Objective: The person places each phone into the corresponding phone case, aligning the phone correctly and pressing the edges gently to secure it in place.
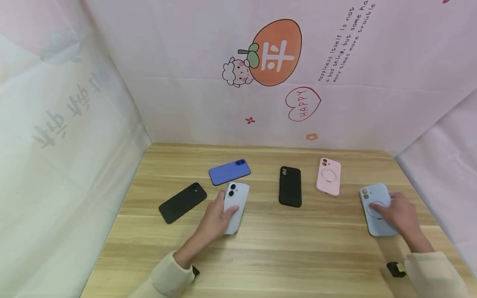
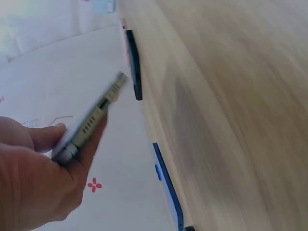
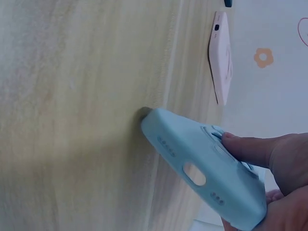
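Note:
My left hand (image 1: 218, 215) grips a white smartphone (image 1: 238, 200) by its lower left part, thumb across the back. In the left wrist view the phone (image 2: 89, 122) is seen edge-on, raised off the table. At the right, my right hand (image 1: 402, 213) pinches a light blue phone case (image 1: 376, 221) along its right side, thumb on the ring on its back. The right wrist view shows the bottom edge of this case (image 3: 168, 151) with its port cutout, tilted, one corner close to the table.
A black phone (image 1: 182, 203) and a blue phone (image 1: 230, 171) lie on the wooden table (image 1: 283, 256) at the left. A black phone case (image 1: 290, 188) lies mid-table, with a pink case (image 1: 329, 178) to its right. Printed white cloth (image 1: 208, 116) hangs behind and at both sides.

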Demonstrator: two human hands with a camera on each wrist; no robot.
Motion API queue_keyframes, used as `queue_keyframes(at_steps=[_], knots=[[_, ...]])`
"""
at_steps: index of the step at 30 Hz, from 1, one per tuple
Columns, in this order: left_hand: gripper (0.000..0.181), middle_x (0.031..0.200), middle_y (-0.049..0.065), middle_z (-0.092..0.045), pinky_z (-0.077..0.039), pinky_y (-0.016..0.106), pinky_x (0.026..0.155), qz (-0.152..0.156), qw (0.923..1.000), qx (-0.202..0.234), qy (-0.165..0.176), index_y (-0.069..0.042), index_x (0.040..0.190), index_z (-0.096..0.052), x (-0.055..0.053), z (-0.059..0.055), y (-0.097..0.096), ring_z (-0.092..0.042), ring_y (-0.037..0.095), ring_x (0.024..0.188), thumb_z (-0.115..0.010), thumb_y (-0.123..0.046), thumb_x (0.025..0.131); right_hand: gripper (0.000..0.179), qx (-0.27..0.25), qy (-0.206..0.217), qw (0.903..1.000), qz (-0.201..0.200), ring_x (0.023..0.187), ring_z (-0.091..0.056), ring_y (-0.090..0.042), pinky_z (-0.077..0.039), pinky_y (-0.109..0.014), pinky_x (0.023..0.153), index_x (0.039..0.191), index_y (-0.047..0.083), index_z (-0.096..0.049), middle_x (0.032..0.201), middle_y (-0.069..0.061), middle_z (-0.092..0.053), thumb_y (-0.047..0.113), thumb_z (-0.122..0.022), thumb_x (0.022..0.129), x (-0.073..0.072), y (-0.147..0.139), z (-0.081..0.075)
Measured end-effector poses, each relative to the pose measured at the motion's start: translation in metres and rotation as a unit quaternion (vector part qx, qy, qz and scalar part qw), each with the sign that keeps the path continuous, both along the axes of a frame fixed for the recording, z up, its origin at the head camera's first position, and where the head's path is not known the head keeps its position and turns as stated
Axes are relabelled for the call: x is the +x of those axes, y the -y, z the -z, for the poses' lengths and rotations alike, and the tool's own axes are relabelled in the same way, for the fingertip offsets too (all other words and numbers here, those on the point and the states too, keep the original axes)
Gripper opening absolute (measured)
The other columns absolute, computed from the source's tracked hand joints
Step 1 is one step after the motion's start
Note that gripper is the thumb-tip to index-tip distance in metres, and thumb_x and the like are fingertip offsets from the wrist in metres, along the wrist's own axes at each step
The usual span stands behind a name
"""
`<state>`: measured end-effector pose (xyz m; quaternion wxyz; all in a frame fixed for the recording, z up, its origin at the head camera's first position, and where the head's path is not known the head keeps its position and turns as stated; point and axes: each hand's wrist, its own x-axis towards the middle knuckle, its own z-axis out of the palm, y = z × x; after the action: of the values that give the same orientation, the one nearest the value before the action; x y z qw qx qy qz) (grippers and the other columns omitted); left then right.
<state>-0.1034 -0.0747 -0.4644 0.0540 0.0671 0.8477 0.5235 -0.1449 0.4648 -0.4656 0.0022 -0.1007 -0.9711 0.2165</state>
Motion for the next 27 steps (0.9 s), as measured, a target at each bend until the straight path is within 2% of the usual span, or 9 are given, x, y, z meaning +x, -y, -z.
queue_keyframes(at_steps=[4, 6, 9, 13, 18, 21, 24, 27], knots=[[0.044, 0.123, 0.022, -0.068, -0.065, 0.038, 0.078, -0.017, 0.9964, 0.068, 0.048, 0.0, 0.146, -0.045, 0.0, -0.002, -0.001, -0.073, 0.029, 0.102, -0.062, -0.013, 0.108, 0.058, -0.008, 0.022, 0.9996, -0.017, 0.07, -0.063, -0.032, -0.049, -0.035, 0.052, 0.117, -0.026, -0.055, 0.092, -0.037, -0.066, 0.025, -0.074, 0.097, 0.0, -0.002, -0.004], [0.047, 0.125, 0.021, -0.068, -0.065, 0.039, 0.079, -0.021, 0.9907, 0.11, 0.077, -0.002, 0.15, -0.044, 0.001, -0.001, -0.002, -0.074, 0.028, 0.102, -0.061, -0.013, 0.108, 0.055, -0.015, 0.033, 0.9991, -0.023, 0.067, -0.063, -0.027, -0.05, -0.035, 0.052, 0.115, -0.025, -0.058, 0.087, -0.033, -0.068, 0.026, -0.072, 0.099, 0.0, -0.003, -0.007], [0.049, 0.124, 0.022, -0.07, -0.066, 0.042, 0.082, -0.01, 0.9736, 0.194, 0.12, -0.001, 0.154, -0.042, 0.002, 0.0, -0.003, -0.075, 0.031, 0.102, -0.058, -0.009, 0.109, 0.055, -0.028, 0.053, 0.9978, -0.028, 0.066, -0.064, -0.022, -0.053, -0.035, 0.053, 0.116, -0.025, -0.06, 0.086, -0.03, -0.071, 0.027, -0.069, 0.1, 0.001, -0.003, -0.012], [0.047, 0.121, 0.025, -0.073, -0.064, 0.047, 0.089, 0.018, 0.9428, 0.286, 0.17, 0.003, 0.154, -0.04, 0.004, 0.003, -0.005, -0.076, 0.035, 0.107, -0.052, -0.006, 0.11, 0.054, -0.04, 0.063, 0.9968, -0.028, 0.066, -0.064, -0.021, -0.053, -0.034, 0.053, 0.111, -0.023, -0.064, 0.085, -0.026, -0.073, 0.03, -0.067, 0.102, 0.0, 0.001, -0.021], [0.045, 0.123, 0.028, -0.072, -0.062, 0.049, 0.094, 0.035, 0.9215, 0.331, 0.2, 0.007, 0.153, -0.041, 0.004, 0.005, -0.008, -0.075, 0.034, 0.11, -0.05, -0.005, 0.111, 0.053, -0.052, 0.05, 0.997, -0.028, 0.064, -0.062, -0.02, -0.052, -0.034, 0.051, 0.104, -0.019, -0.068, 0.078, -0.016, -0.073, 0.034, -0.07, 0.101, -0.001, 0.019, -0.035], [0.045, 0.127, 0.031, -0.069, -0.062, 0.05, 0.096, 0.041, 0.9111, 0.352, 0.21, 0.007, 0.153, -0.04, 0.005, 0.005, -0.01, -0.074, 0.033, 0.11, -0.049, -0.005, 0.111, 0.059, -0.059, 0.046, 0.9967, -0.032, 0.065, -0.062, -0.018, -0.052, -0.033, 0.051, 0.114, -0.021, -0.066, 0.084, -0.02, -0.074, 0.036, -0.071, 0.101, -0.002, 0.033, -0.045], [0.045, 0.127, 0.032, -0.068, -0.061, 0.05, 0.096, 0.039, 0.9056, 0.364, 0.215, 0.006, 0.154, -0.039, 0.005, 0.006, -0.013, -0.075, 0.032, 0.109, -0.049, -0.005, 0.111, 0.064, -0.065, 0.04, 0.9964, -0.037, 0.067, -0.063, -0.017, -0.054, -0.032, 0.051, 0.125, -0.022, -0.062, 0.094, -0.027, -0.074, 0.038, -0.071, 0.101, -0.003, 0.05, -0.053], [0.045, 0.129, 0.034, -0.066, -0.061, 0.05, 0.096, 0.035, 0.9015, 0.371, 0.221, 0.005, 0.154, -0.038, 0.005, 0.007, -0.016, -0.074, 0.032, 0.11, -0.048, -0.005, 0.111, 0.064, -0.072, 0.032, 0.9957, -0.049, 0.066, -0.066, -0.016, -0.055, -0.031, 0.051, 0.125, -0.02, -0.064, 0.092, -0.024, -0.076, 0.039, -0.072, 0.101, -0.004, 0.068, -0.061]])
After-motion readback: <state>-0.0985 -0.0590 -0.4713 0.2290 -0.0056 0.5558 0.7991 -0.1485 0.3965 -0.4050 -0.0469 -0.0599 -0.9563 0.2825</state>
